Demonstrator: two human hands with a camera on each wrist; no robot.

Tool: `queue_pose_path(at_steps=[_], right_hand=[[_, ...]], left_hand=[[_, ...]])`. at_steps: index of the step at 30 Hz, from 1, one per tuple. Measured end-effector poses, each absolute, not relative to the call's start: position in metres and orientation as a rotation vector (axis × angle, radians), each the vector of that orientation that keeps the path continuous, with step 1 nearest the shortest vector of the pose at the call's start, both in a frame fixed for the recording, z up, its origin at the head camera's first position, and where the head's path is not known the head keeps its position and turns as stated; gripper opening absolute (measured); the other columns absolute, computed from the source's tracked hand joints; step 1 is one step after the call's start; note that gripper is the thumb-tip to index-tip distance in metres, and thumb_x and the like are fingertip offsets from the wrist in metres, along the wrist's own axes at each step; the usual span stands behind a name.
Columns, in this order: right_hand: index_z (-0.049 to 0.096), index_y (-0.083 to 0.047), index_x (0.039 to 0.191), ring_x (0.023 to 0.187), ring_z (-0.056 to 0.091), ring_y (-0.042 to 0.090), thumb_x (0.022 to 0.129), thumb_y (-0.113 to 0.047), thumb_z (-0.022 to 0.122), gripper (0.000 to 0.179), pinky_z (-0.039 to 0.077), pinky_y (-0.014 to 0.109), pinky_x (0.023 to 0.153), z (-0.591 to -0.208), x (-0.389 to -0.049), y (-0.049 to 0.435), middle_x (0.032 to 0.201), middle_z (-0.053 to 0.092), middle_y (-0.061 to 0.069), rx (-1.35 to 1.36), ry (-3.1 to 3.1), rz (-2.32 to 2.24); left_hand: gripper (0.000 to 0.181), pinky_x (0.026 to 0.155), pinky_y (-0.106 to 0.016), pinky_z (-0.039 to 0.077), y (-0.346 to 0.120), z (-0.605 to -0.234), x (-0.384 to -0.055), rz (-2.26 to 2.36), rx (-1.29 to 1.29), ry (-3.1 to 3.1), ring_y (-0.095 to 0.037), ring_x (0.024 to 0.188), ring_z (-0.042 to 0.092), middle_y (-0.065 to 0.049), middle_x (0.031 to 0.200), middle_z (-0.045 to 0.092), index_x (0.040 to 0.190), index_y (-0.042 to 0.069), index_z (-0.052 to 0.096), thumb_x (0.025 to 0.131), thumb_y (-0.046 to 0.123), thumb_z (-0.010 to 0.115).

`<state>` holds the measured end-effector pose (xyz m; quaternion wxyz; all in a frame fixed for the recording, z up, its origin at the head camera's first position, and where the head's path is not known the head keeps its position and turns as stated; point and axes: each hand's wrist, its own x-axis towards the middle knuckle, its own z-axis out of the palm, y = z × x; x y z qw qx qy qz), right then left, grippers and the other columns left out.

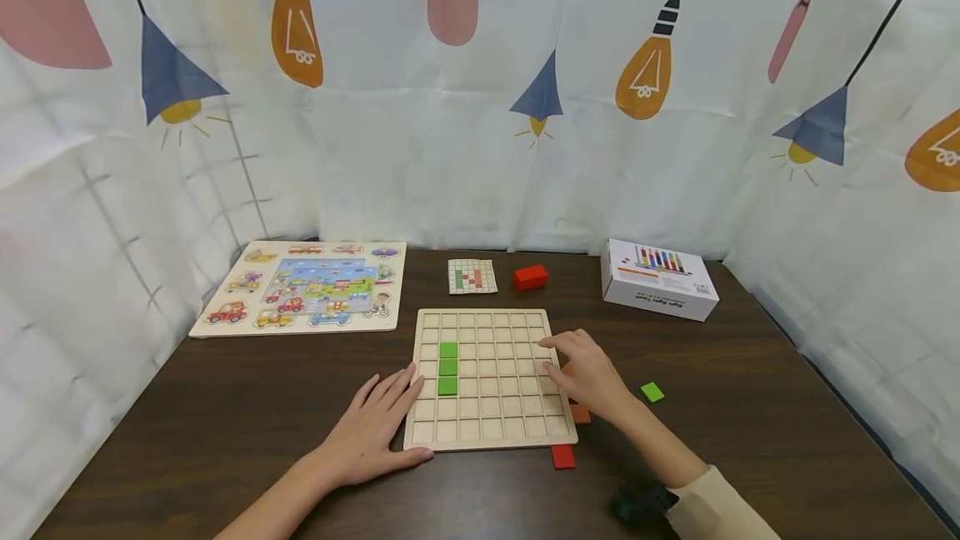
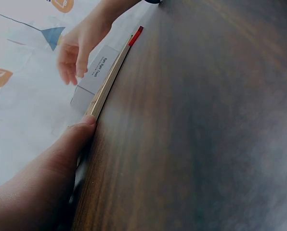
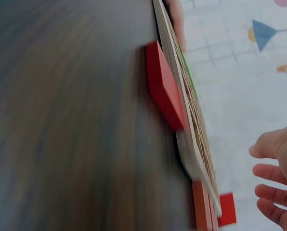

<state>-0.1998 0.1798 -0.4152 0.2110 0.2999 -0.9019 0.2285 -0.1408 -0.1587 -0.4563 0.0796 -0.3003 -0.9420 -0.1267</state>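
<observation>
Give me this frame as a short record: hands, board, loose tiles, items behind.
Left hand: touches the gridded board's left edge
Right hand: over the board's right edge, holding nothing visible
On board: three green tiles in one column
Off board: orange tile and a half-hidden piece by its right edge, red tile at its near-right corner, lone green tile farther right
Behind: picture puzzle, patterned card, red block, white box

The board (image 1: 491,377) is bare, matt wood. The table (image 1: 247,398) has a wood-grain surface with a soft sheen. The red tile (image 1: 562,457) and green tiles (image 1: 447,367) look smooth, perhaps painted wood, though blur leaves that unsure. The curtain (image 1: 450,148) is creased, matt cloth; the box (image 1: 660,280), smooth printed card; the sleeve (image 1: 720,507), matt cloth.
</observation>
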Motion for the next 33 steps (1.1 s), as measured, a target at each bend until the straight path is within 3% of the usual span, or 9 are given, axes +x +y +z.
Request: queue_pose_path(at_steps=[14, 33], right_hand=[[0.066, -0.007, 0.105, 0.091, 0.051, 0.023, 0.075, -0.01, 0.075, 0.032, 0.048, 0.041, 0.074, -0.415, -0.192, 0.234, 0.101, 0.062, 0.006, 0.599, -2.621, 0.57], [0.065, -0.006, 0.105, 0.092, 0.047, 0.031, 0.076, -0.014, 0.073, 0.032, 0.041, 0.046, 0.075, -0.434, -0.175, 0.281, 0.104, 0.059, 0.014, 0.403, -2.785, 0.486]], left_hand=[[0.092, 0.105, -0.05, 0.012, -0.159, -0.457, -0.142, -0.373, -0.898, -2.819, -0.023, 0.136, 0.02, -0.008, 0.151, 0.017, 0.146, 0.01, 0.026, 0.08, 0.073, 0.04], [0.092, 0.106, -0.05, 0.012, -0.16, -0.457, -0.143, -0.364, -0.905, -2.815, -0.023, 0.136, 0.02, -0.008, 0.151, 0.017, 0.146, 0.009, 0.026, 0.08, 0.073, 0.039]])
